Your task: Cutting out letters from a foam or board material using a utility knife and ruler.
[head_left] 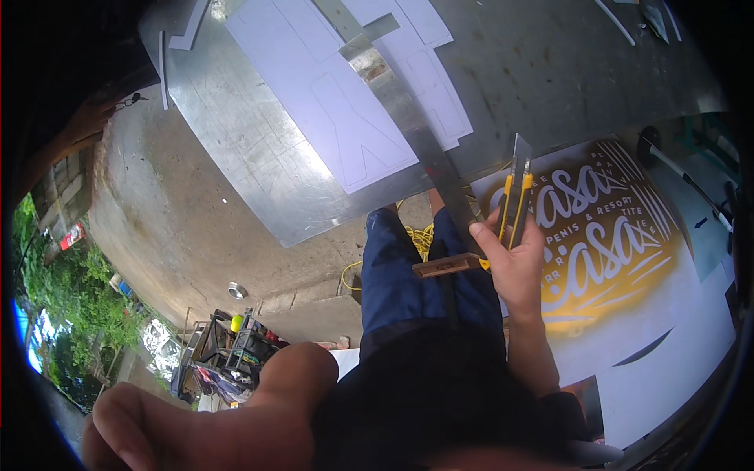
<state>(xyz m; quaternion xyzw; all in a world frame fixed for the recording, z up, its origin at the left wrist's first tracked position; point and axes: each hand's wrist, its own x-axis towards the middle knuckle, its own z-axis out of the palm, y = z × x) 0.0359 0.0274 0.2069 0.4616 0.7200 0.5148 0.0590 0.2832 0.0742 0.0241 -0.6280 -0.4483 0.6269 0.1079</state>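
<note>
In my right hand point(514, 259) are a yellow-and-black box cutter point(516, 200), its blade out and pointing away from me, and a long steel square point(404, 110) with a short brown stock point(446, 267). My fingers wrap round both near the square's stock end. The square's blade reaches across the metal table, over white sheets point(314, 98) marked with thin outlines and cut edges. My left hand point(118, 428) is raised close to the camera at the lower left, its arm bent and fingers curled in. Whatever it may hold is hidden.
Under the sheets lies a scratched metal tabletop point(228, 149). At right stands a printed board point(620, 298) with white lettering and yellow-black shading. A yellow cord point(422, 238) lies on the concrete floor by my legs. A cluttered rack point(232, 345) stands at lower left.
</note>
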